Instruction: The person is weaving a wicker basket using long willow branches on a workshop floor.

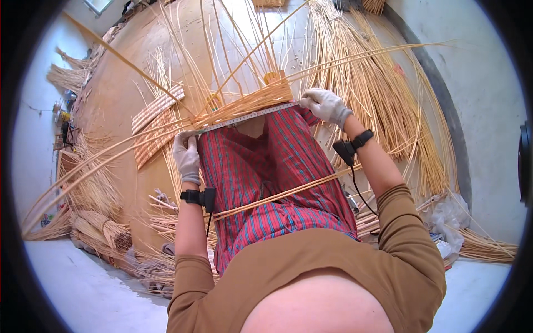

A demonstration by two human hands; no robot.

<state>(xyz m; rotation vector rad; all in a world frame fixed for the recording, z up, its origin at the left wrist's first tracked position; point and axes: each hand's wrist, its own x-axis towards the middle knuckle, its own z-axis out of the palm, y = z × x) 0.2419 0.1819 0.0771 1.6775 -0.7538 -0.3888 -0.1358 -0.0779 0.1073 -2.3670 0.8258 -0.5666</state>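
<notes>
My left hand [186, 155], in a pale glove, pinches the left end of a metal tape measure [250, 115] stretched along the lower edge of a partly woven rattan piece [247, 102], from which long strands fan out. My right hand [325, 105], also gloved, is closed at the tape's right end, beside the weave's corner. Beneath them, red plaid cloth [297, 166] covers my lap and legs, with a few loose canes [250, 202] lying across it.
Flat woven pieces [155, 122] lie on the floor [116, 83] at left. A big bundle of long strands [377, 83] spreads at right. More bundles [94, 222] line the left wall. A crumpled plastic bag [447, 222] sits at lower right.
</notes>
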